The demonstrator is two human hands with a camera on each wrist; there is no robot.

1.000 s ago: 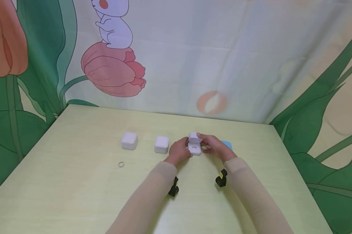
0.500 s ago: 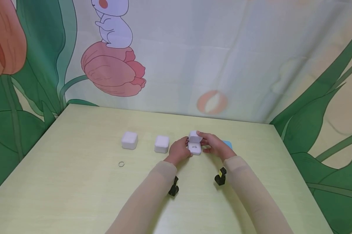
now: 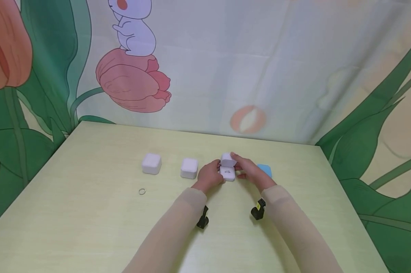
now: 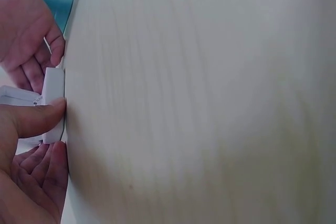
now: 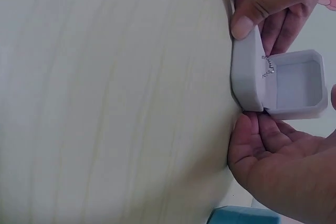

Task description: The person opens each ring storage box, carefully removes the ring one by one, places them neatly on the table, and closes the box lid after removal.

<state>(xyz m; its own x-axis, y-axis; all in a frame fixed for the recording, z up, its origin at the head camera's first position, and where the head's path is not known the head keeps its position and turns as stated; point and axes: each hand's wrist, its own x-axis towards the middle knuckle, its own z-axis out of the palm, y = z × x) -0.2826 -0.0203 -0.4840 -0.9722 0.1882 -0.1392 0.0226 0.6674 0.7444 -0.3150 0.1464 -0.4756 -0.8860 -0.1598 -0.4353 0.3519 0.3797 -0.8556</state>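
An opened white ring box [image 3: 227,175] stands on the table between both hands, its lid raised at the back. A small silver ring [image 5: 269,67] with stones sits in its base. My left hand [image 3: 210,176] grips the base from the left, thumb on the front face [image 4: 54,114] and fingers around the side. From the right, my right hand [image 3: 251,171] holds the box, thumb at the top edge of the lid [image 3: 227,159] and fingers against the side near the hinge [image 5: 262,135]. Part of the lid is hidden behind the right thumb.
Two closed white boxes, one on the far left [image 3: 151,163] and one nearer [image 3: 189,168], stand left of the hands. A loose silver ring [image 3: 142,191] lies in front of them. Partly behind the right hand is a light blue object [image 3: 266,170]. A patterned curtain [image 3: 205,76] hangs behind the table.
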